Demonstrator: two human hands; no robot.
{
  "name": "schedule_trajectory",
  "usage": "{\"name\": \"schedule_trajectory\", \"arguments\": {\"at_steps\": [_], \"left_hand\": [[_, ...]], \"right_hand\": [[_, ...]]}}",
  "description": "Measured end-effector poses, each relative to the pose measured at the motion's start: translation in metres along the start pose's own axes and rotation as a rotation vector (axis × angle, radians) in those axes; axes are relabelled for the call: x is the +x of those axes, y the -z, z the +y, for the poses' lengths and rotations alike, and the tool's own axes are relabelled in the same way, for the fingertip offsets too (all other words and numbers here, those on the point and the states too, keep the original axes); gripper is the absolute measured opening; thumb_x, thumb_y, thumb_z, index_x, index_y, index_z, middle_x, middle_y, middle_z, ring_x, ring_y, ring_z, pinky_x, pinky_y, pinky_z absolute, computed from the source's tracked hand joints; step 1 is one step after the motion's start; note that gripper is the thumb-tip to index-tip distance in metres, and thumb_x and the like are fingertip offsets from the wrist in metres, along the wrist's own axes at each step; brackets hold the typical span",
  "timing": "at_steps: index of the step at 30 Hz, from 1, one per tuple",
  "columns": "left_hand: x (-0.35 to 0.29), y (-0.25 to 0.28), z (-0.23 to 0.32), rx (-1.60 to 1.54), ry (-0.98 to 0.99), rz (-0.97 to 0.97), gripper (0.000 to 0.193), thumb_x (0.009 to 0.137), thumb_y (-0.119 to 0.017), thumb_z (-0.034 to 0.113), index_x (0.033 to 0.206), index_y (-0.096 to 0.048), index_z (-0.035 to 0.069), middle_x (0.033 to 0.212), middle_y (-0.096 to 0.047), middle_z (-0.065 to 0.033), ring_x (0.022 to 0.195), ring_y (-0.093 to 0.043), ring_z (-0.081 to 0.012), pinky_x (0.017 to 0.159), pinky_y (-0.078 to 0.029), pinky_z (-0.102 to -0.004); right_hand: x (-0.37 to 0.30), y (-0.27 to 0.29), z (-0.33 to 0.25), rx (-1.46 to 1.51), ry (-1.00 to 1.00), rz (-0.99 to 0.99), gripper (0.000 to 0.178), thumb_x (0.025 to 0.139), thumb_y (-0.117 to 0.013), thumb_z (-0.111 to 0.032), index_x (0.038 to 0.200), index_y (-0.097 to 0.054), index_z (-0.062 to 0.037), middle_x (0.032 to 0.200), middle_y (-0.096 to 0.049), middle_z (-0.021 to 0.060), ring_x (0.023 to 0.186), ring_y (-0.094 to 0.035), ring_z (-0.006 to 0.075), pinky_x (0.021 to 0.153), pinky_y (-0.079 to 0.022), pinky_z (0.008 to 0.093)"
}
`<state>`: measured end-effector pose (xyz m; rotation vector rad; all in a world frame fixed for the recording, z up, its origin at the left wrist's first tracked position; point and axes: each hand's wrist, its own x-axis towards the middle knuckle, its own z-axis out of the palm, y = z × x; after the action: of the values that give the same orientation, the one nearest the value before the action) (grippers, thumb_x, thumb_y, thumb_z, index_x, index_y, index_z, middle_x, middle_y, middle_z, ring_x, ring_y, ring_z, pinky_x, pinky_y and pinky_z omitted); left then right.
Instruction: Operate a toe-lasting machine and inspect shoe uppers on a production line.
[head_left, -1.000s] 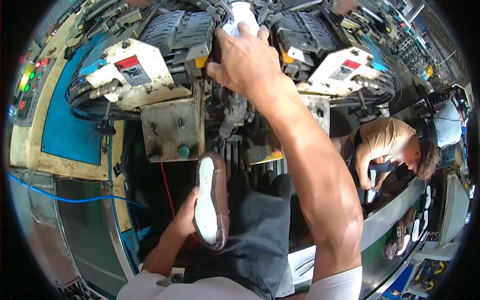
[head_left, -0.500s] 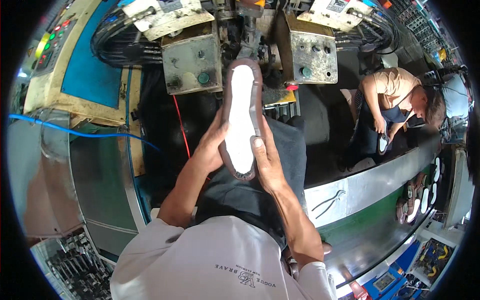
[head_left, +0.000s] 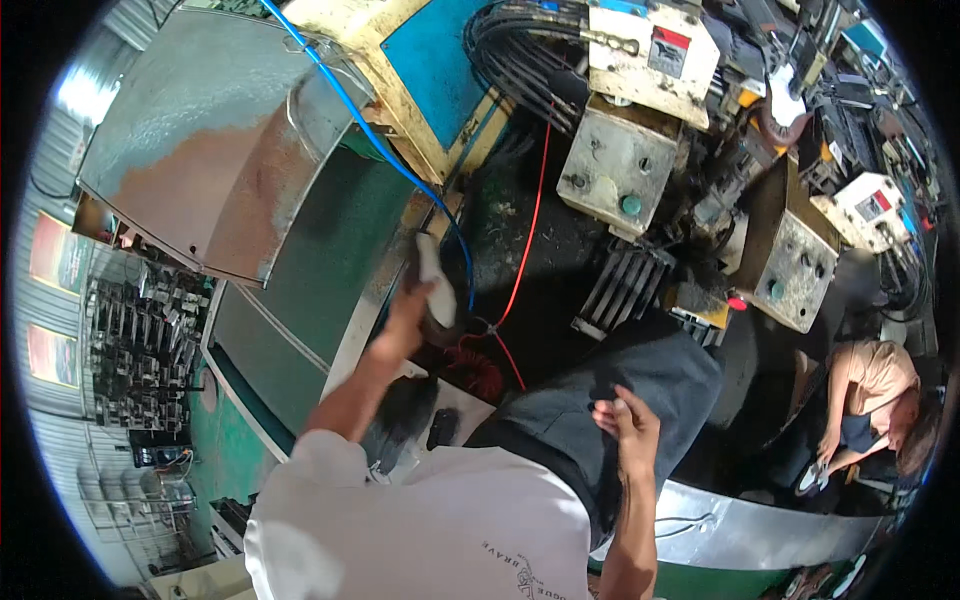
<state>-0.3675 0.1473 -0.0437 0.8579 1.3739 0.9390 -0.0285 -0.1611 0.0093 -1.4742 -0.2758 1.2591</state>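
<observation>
A shoe with a white sole and a dark brown upper (head_left: 436, 292) is in my left hand (head_left: 402, 318), which grips it from its near side, out to the left. The shoe is smeared by motion and stands over the edge of the green conveyor belt (head_left: 310, 250). My right hand (head_left: 632, 425) hovers over my dark-trousered thigh, its fingers loosely curled and a little apart, with no object visible in them. Another shoe with a white sole (head_left: 786, 105) sits up at the machine (head_left: 740, 175) on the far right.
Control boxes with green buttons (head_left: 617, 165) flank the machine. A blue hose (head_left: 365, 125) and a red coiled hose (head_left: 522, 270) hang near my left arm. On the right a person (head_left: 870, 400) handles a shoe, near a metal ledge (head_left: 760, 530) with pliers (head_left: 690, 522).
The view has swung left. My right hand has let go of the shoe and dropped over my thigh. My left hand has carried the shoe out to the left, toward the belt.
</observation>
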Motion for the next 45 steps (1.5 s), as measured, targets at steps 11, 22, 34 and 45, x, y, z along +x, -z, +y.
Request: {"name": "schedule_trajectory", "arguments": {"at_steps": [11,22,34,45], "left_hand": [[0.171,-0.049,0.049,0.445,-0.285,-0.410,0.042,0.106,-0.070,0.016,0.144,-0.066,-0.001,0.131,-0.075,-0.0186,0.115,-0.074,-0.0248,0.098,-0.060,-0.0357],[-0.184,-0.383,-0.067,0.461,0.121,-1.565,0.040,0.111,-0.063,0.013,0.146,-0.063,-0.006,0.127,-0.073,-0.0161,0.112,-0.072,-0.0204,0.100,-0.058,-0.0339],[-0.186,-0.352,-0.077,0.847,0.010,-1.545,0.034,0.111,-0.059,0.008,0.141,-0.067,-0.005,0.124,-0.074,-0.0144,0.107,-0.072,-0.0189,0.097,-0.058,-0.0327],[-0.242,-0.360,-0.074,0.849,-0.021,-1.614,0.032,0.109,-0.059,0.003,0.138,-0.068,-0.005,0.123,-0.074,-0.0155,0.106,-0.074,-0.0206,0.096,-0.060,-0.0329]], "right_hand": [[-0.046,0.097,-0.020,-0.032,0.247,0.378,0.046,0.114,-0.062,-0.023,0.147,-0.061,0.0086,0.122,-0.078,0.0228,0.112,-0.077,0.0290,0.102,-0.062,0.0420],[-0.522,0.112,0.290,-0.064,-0.608,1.738,0.030,0.106,-0.067,-0.030,0.108,-0.075,-0.0011,0.093,-0.077,0.0082,0.082,-0.073,0.0169,0.073,-0.059,0.0319],[-0.301,-0.054,0.392,1.931,-0.016,1.736,0.060,0.099,-0.080,-0.040,0.149,-0.059,-0.0141,0.144,-0.063,0.0123,0.131,-0.062,0.0401,0.105,-0.050,0.0700],[-0.364,0.139,0.353,1.500,0.312,1.751,0.064,0.095,-0.078,-0.029,0.150,-0.054,-0.0064,0.143,-0.062,0.0165,0.129,-0.063,0.0401,0.105,-0.053,0.0622]]}}
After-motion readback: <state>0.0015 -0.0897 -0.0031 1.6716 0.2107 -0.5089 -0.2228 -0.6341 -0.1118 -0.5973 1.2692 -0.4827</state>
